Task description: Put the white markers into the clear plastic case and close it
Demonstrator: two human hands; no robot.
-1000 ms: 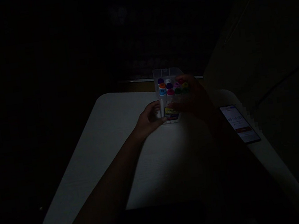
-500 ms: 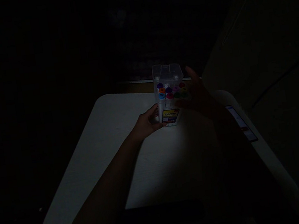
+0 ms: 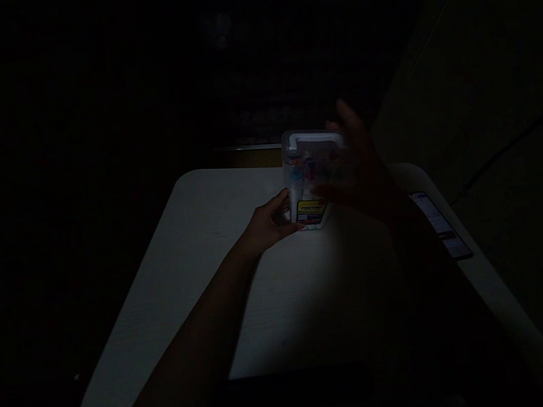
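Observation:
A clear plastic marker case (image 3: pixel 306 192) stands upright near the far edge of the white table, several coloured marker caps showing dimly through its lid. The lid (image 3: pixel 311 147), with a white handle, covers the top. My left hand (image 3: pixel 269 223) grips the case low on its left side, thumb and fingers around the corner by the yellow label (image 3: pixel 311 208). At the upper right, my right hand (image 3: pixel 357 164) is at the lid and the case's right side, fingers curved around it. Deep shadow hides part of that hand.
The white table (image 3: pixel 164 299) has rounded corners. A phone (image 3: pixel 441 227) with a lit screen lies near its right edge. A dark cable (image 3: pixel 511 146) runs along the wall at the right. The surroundings are very dark.
The lid, which stood raised at the back, is now down over the marker caps. My right hand has moved up slightly with it; my left hand keeps its hold.

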